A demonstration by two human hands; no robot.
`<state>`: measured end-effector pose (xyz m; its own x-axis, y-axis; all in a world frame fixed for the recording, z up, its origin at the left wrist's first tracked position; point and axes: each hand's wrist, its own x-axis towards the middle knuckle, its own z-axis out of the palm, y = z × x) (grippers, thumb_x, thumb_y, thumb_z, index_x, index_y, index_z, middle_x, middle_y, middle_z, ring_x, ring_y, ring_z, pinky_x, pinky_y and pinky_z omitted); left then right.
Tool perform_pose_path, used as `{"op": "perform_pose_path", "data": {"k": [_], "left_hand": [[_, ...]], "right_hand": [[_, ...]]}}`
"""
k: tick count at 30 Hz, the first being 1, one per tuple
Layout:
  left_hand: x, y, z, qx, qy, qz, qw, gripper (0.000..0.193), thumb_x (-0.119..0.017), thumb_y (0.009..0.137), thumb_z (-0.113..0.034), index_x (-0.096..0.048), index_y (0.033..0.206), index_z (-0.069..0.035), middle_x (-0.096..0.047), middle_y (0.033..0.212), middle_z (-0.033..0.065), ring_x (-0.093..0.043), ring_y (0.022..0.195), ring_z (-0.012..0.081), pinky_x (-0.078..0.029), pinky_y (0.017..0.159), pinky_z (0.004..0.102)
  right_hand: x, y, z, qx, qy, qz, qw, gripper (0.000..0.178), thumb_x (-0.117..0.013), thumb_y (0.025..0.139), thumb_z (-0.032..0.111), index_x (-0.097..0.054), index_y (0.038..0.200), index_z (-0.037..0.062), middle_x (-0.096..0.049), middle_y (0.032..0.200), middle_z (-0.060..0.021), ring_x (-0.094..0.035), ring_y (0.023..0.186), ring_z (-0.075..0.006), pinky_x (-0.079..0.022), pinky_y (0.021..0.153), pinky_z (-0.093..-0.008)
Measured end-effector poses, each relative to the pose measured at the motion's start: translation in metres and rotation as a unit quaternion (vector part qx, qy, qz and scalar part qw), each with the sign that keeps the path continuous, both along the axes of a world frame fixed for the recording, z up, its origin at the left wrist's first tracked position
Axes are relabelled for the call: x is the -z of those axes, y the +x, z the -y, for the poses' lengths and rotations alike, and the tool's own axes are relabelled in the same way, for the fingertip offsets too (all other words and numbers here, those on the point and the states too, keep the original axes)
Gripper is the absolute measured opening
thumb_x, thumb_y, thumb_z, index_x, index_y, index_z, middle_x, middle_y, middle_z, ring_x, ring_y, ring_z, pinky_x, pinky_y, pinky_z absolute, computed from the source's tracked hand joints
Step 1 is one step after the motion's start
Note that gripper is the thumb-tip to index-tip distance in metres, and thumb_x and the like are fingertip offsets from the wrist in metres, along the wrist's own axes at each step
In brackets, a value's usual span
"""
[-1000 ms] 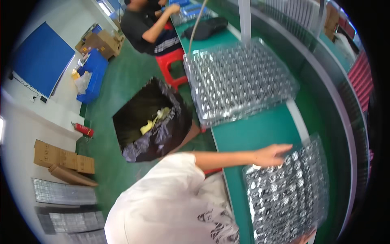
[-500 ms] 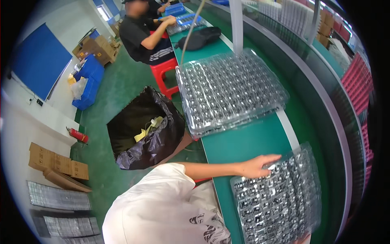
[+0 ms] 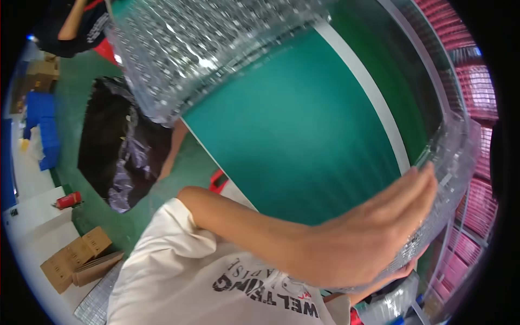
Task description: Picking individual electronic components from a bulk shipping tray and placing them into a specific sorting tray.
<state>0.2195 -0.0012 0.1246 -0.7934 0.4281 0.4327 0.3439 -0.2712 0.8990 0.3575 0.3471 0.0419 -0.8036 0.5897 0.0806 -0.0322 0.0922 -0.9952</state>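
Note:
A clear plastic blister tray [image 3: 454, 157], with dark small parts showing in its pockets, stands tilted up at the right. My left hand [image 3: 374, 233] reaches across and grips it, its long fingers against the tray and slightly blurred. Lower down, partly hidden behind my left hand, my right hand [image 3: 403, 271] has its fingers around the tray's lower edge. A stack of similar filled clear trays [image 3: 200, 49] lies on the green work surface [image 3: 303, 124] at the upper left, apart from both hands.
A bin lined with a black bag [image 3: 127, 146] stands left of the bench. Beyond it are blue crates [image 3: 42, 127], a fire extinguisher [image 3: 67, 200] and cardboard boxes [image 3: 76, 254]. Pink stacked trays [image 3: 476, 200] fill a rack at right. Another person [image 3: 70, 27] sits at the upper left.
The tray in my hands has come up off the bench and tilted at the right. My left hand has moved nearer and lower, and the view has swung right and closer to the bench.

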Motion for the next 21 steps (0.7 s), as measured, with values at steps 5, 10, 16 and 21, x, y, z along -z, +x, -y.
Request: {"op": "perform_pose_path", "data": {"k": [5,10,16,21], "left_hand": [[0.005,0.004,0.013,-0.017,-0.062,-0.031,0.997,0.068,-0.054,0.078,0.004,-0.02,0.134,0.022,-0.02,0.142,0.0385,-0.021,0.134,0.0516,-0.02,0.113,0.0514],[0.014,0.012,0.006,0.008,-0.081,0.005,0.997,0.072,-0.053,0.078,0.002,-0.016,0.138,0.018,-0.016,0.145,0.0361,-0.017,0.135,0.0515,-0.017,0.113,0.05],[0.035,-0.015,0.042,-0.021,-0.111,0.017,0.993,0.06,-0.049,0.086,0.004,-0.028,0.142,0.009,-0.029,0.149,0.0204,-0.028,0.139,0.0279,-0.022,0.113,0.0357],[0.065,-0.04,0.042,-0.017,-0.047,0.143,0.988,0.061,-0.054,0.085,0.002,-0.031,0.141,0.007,-0.035,0.146,0.0171,-0.031,0.137,0.026,-0.023,0.112,0.0352]], "right_hand": [[0.008,-0.006,0.001,-0.02,0.058,0.015,0.998,0.077,-0.052,0.078,0.025,-0.025,0.146,0.001,-0.029,0.149,-0.0195,-0.029,0.138,-0.0296,-0.017,0.113,-0.0405],[-0.002,0.015,-0.008,-0.086,0.051,-0.007,0.995,0.075,-0.05,0.078,0.023,-0.026,0.146,0.0005,-0.031,0.148,-0.0195,-0.031,0.137,-0.0293,-0.02,0.113,-0.0389],[-0.007,-0.005,-0.012,-0.019,0.067,0.016,0.997,0.073,-0.048,0.079,0.02,-0.027,0.145,-0.0002,-0.033,0.147,-0.0194,-0.033,0.135,-0.0289,-0.024,0.112,-0.0369],[-0.004,-0.003,-0.051,-0.01,0.089,0.015,0.996,0.074,-0.05,0.078,0.019,-0.026,0.145,-0.0017,-0.031,0.147,-0.0216,-0.032,0.136,-0.0302,-0.025,0.111,-0.0364]]}}
